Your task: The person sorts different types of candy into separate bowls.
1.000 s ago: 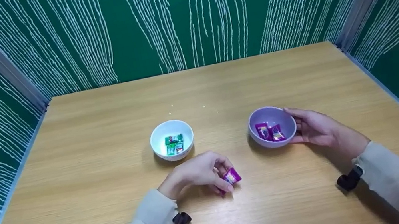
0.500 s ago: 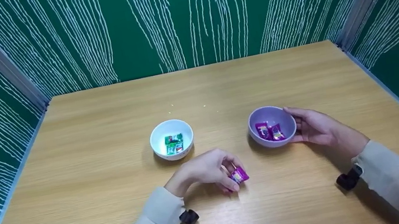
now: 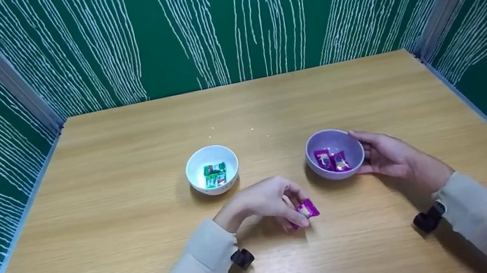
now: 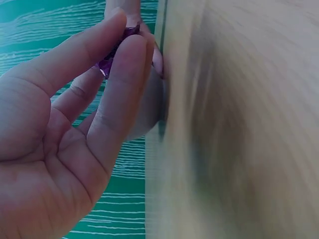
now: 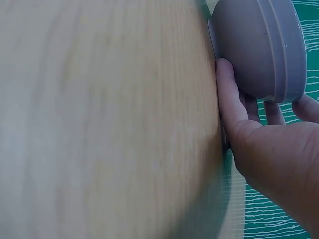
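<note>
My left hand (image 3: 270, 201) pinches a purple-wrapped candy (image 3: 307, 209) between thumb and fingers, low over the table in front of the purple bowl (image 3: 320, 172). In the left wrist view, the fingertips partly hide the candy (image 4: 105, 66). With its thumb and fingers spread round the bowl's right side, my right hand (image 3: 387, 154) holds the purple bowl where it stands on the table. Two purple candies (image 3: 324, 160) lie inside it. The right wrist view shows the thumb low against the bowl (image 5: 254, 45), near its base.
A white bowl (image 3: 197, 184) with green-wrapped candies (image 3: 214, 168) stands left of the purple bowl, behind my left forearm. A few tiny pale specks (image 3: 252, 129) dot the wooden table (image 3: 126, 146). Green walls with white streaks (image 3: 253, 16) enclose the back and sides.
The left hand has moved rightward across the table with the candy, nearer the purple bowl. My right hand and both bowls have stayed in place.
</note>
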`<control>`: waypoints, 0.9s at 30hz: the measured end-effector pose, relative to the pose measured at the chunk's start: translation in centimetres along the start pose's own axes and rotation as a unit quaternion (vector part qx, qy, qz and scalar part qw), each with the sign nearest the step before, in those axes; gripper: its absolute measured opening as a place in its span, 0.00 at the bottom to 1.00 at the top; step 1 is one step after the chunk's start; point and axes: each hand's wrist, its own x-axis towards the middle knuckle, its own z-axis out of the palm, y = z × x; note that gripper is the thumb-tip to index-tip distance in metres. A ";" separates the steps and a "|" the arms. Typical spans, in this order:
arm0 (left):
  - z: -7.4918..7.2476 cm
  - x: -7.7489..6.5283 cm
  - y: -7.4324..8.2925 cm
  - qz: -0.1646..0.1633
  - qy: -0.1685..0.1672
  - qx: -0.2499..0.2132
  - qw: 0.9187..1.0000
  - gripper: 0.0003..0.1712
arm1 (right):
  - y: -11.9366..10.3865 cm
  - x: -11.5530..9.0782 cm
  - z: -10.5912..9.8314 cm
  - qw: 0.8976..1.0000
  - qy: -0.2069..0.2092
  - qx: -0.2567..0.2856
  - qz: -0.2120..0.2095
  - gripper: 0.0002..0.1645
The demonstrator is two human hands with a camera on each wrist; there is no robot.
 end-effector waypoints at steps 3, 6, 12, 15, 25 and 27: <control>0.1 0.2 0.6 0.006 -0.003 0.002 1.000 0.12 | 0.2 0.1 0.1 1.000 -0.005 0.002 0.000 0.15; 0.2 0.5 1.3 0.001 -0.006 -0.004 1.000 0.11 | 0.3 0.2 0.3 1.000 -0.009 0.000 0.000 0.15; 0.4 1.7 3.5 0.020 0.001 0.012 1.000 0.12 | 0.1 -0.1 0.1 1.000 0.014 -0.007 -0.005 0.16; 0.5 2.2 4.5 0.042 0.010 0.021 0.999 0.12 | 0.1 0.0 0.0 1.000 0.004 -0.011 -0.009 0.17; -0.1 3.7 5.7 0.053 0.042 0.005 0.998 0.12 | 0.3 0.0 0.0 1.000 -0.007 -0.015 -0.007 0.20; -0.4 4.1 5.8 0.058 0.052 0.012 0.997 0.13 | 0.3 0.0 0.0 1.000 -0.004 -0.014 -0.005 0.22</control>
